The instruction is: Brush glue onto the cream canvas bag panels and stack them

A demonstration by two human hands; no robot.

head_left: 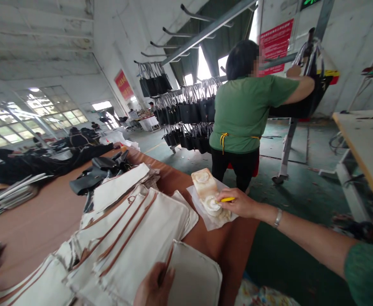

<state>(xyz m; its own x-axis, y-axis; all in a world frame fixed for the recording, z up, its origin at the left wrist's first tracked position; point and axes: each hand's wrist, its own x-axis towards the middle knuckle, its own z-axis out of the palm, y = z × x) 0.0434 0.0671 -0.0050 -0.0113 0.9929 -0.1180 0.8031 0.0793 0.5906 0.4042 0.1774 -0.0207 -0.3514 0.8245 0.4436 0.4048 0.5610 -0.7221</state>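
The left hand [154,284] is closed, thumb over fingers, on the left edge of one cream panel [195,274] at the near side of the bench [46,219]. The right hand [242,205] pinches one yellow stick [228,199], its tip at white paste [211,204] in one container [204,185], on one paper sheet [194,196] to the right. Left, overlapping panels [151,229] are too layered to count. Farther off, one co-worker [242,114] stands near many racked black bags [189,111].

One head-worn camera looked forward and down across the brown tabletop [50,210] from close above its edge, the left fingers [168,279] near at the bottom, the latticed windows [57,106] far off at upper left
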